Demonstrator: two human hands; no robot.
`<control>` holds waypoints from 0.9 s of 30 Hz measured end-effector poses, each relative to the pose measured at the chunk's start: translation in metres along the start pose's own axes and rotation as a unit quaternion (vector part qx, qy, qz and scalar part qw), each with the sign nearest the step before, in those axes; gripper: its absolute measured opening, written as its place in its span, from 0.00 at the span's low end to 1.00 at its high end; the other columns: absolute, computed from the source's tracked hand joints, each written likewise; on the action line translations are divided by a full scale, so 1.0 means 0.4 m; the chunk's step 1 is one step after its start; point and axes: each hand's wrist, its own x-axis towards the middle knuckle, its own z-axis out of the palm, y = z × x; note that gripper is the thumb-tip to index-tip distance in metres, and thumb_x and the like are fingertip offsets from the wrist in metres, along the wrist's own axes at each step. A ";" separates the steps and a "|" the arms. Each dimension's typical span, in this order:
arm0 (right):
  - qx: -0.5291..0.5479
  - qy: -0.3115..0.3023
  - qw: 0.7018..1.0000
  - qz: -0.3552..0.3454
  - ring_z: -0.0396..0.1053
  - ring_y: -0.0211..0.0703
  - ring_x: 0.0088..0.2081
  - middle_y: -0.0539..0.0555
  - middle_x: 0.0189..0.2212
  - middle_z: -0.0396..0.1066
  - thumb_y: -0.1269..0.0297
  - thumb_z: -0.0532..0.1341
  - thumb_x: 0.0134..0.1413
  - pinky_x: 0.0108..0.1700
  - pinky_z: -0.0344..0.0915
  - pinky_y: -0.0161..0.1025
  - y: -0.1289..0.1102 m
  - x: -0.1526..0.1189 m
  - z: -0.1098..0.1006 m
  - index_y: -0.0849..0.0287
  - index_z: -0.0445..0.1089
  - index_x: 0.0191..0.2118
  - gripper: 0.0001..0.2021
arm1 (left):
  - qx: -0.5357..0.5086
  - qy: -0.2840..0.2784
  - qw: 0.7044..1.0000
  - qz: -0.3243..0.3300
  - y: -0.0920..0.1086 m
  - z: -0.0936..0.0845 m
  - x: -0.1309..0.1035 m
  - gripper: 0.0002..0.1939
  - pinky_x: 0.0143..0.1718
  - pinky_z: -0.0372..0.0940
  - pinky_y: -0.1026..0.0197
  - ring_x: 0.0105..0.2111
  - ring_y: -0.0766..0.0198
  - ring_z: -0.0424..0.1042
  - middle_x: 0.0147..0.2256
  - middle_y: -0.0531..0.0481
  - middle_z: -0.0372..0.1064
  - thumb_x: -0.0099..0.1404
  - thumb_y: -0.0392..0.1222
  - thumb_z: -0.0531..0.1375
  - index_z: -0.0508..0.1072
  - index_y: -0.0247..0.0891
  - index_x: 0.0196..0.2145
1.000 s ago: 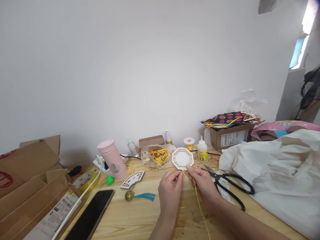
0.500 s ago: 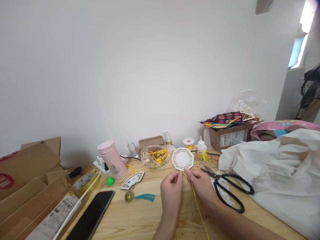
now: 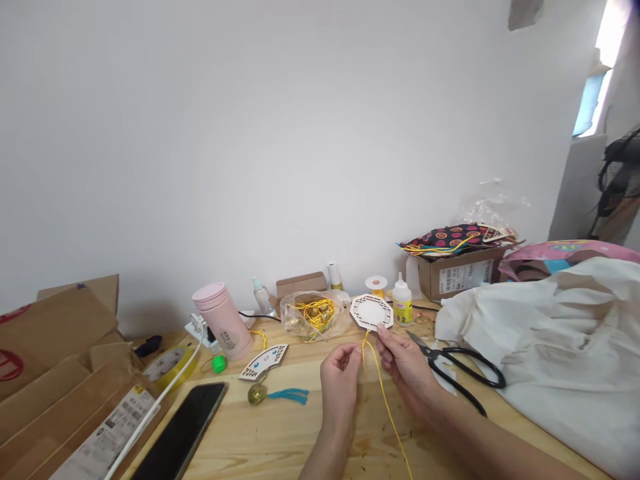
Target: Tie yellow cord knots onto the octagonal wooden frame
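Observation:
An octagonal wooden piece [image 3: 371, 313] with a cut-out lattice border is held above the table by my right hand [image 3: 404, 360], whose thumb and fingers pinch its lower edge. Yellow cord [image 3: 383, 390] is looped through the bottom of the piece, and one long strand runs down toward the front edge of the view. My left hand [image 3: 341, 373] is closed beside the loop, thumb against fingers, at the short end of the cord; its fingertips partly hide what they hold.
Black-handled scissors [image 3: 463, 367] and white cloth [image 3: 545, 333] are at the right. A glue bottle [image 3: 403, 304] stands behind my right hand. Leftward are a fan-shaped piece [image 3: 263, 363], bell with blue tassel [image 3: 257, 394], phone [image 3: 183, 430], pink cup [image 3: 223, 320] and cardboard box [image 3: 65, 373].
The octagonal piece has shifted right and tilted, held in my right hand. My hands are farther apart, and the cord loop between them shows more.

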 end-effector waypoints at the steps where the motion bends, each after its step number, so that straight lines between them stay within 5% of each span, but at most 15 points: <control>1: 0.002 -0.002 1.000 0.003 0.44 0.29 0.16 0.43 0.14 0.50 0.52 0.64 0.36 0.16 0.43 0.29 0.001 0.000 0.000 0.62 0.59 0.15 0.19 | -0.008 -0.010 1.000 -0.003 -0.001 0.001 -0.001 0.07 0.27 0.58 0.68 0.23 0.68 0.63 0.21 0.52 0.67 0.49 0.40 0.59 0.70 0.32 0.22; 5: 0.019 -0.012 0.999 0.027 0.56 0.32 0.20 0.47 0.19 0.59 0.53 0.65 0.35 0.22 0.55 0.28 0.001 -0.011 0.006 0.63 0.66 0.21 0.16 | -0.070 -0.042 0.996 -0.024 -0.007 0.005 -0.006 0.08 0.27 0.59 0.68 0.24 0.69 0.64 0.23 0.52 0.66 0.51 0.41 0.58 0.69 0.32 0.25; 10: 0.073 -0.054 0.990 0.109 0.63 0.33 0.23 0.49 0.26 0.64 0.57 0.65 0.38 0.27 0.62 0.31 -0.012 -0.028 0.017 0.61 0.67 0.26 0.13 | -0.078 -0.047 0.995 -0.041 -0.011 0.004 -0.004 0.10 0.16 0.52 0.72 0.16 0.74 0.56 0.19 0.56 0.61 0.52 0.45 0.58 0.67 0.34 0.27; 15: 0.077 -0.051 0.988 0.122 0.46 0.22 0.12 0.44 0.20 0.60 0.56 0.65 0.39 0.12 0.43 0.22 -0.018 -0.025 0.012 0.61 0.63 0.25 0.14 | -0.042 -0.040 0.998 -0.019 -0.007 -0.001 -0.002 0.11 0.15 0.45 0.73 0.15 0.75 0.49 0.14 0.60 0.51 0.52 0.46 0.57 0.65 0.34 0.24; 18: 0.067 -0.071 0.989 0.113 0.36 0.23 0.12 0.42 0.16 0.52 0.55 0.64 0.40 0.12 0.33 0.23 -0.021 -0.016 0.001 0.62 0.58 0.22 0.17 | -0.032 -0.050 0.998 -0.034 -0.005 -0.001 -0.002 0.12 0.14 0.40 0.72 0.13 0.75 0.44 0.12 0.63 0.45 0.53 0.47 0.56 0.64 0.34 0.26; 27: 0.031 -0.050 0.997 0.046 0.32 0.26 0.14 0.40 0.14 0.44 0.54 0.64 0.38 0.14 0.31 0.27 -0.040 0.005 -0.016 0.60 0.53 0.19 0.20 | -0.027 -0.102 0.993 -0.055 0.014 0.000 -0.012 0.17 0.13 0.36 0.71 0.12 0.76 0.40 0.11 0.63 0.43 0.49 0.52 0.59 0.69 0.32 0.25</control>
